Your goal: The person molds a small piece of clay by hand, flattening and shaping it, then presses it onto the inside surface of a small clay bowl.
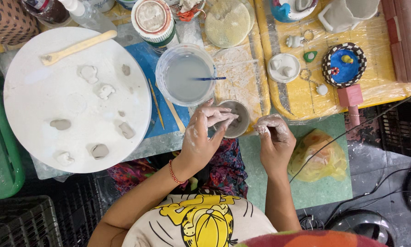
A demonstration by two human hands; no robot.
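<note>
Head view, looking straight down: the left hand point(204, 135), coated in pale clay slip, reaches its fingers into a small grey clay bowl point(240, 120) sitting at the bench edge, fingertips curled over the bowl's rim at its 9 o'clock side; the grip is closed around that rim. The right hand point(274, 137), also smeared white, sits just beside the bowl at its 3 o'clock, fingers curled in together; whether it pinches a bit of clay I cannot tell. At 11 o'clock from the bowl stands a clear plastic tub of cloudy water point(185, 77) with a blue-handled tool point(208, 78) resting in it. Farther toward 9 o'clock lies a round white board point(36, 91) carrying several small clay lumps and a wooden tool point(77, 47).
</note>
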